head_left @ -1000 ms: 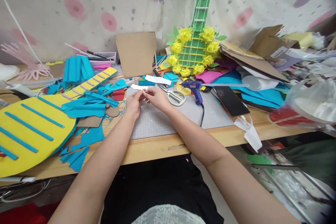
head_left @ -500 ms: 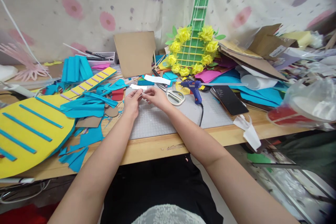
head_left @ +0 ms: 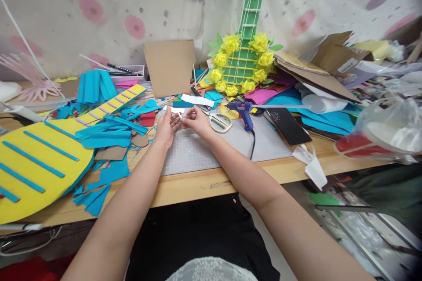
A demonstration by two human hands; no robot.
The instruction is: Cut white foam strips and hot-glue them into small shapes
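Over the grey cutting mat (head_left: 184, 160), my right hand (head_left: 198, 124) pinches a small thin white strip, perhaps rolled paper (head_left: 180, 115). My left hand (head_left: 165, 129) is just left of it, thumb and fingers apart, fingertips close to the strip; whether they touch it is unclear. A flat white paper strip (head_left: 174, 109) lies just behind my hands, and another white strip (head_left: 198, 100) farther back. Scissors (head_left: 220, 122) with pale handles rest right of my right hand, their blades partly hidden. A blue glue gun (head_left: 243, 112) lies farther right, its cord trailing over the mat.
On the left lies a yellow guitar-shaped piece (head_left: 42, 153) with blue bars, near blue paper scraps (head_left: 108, 175). A green guitar shape (head_left: 245, 57) with yellow flowers stands behind. A phone (head_left: 288, 126), crumpled tissue (head_left: 311, 167) and a bagged tub (head_left: 372, 138) sit right.
My left thumb and fingers have spread apart from a pinch. More of the small white strip shows between my hands, still in my right fingers.
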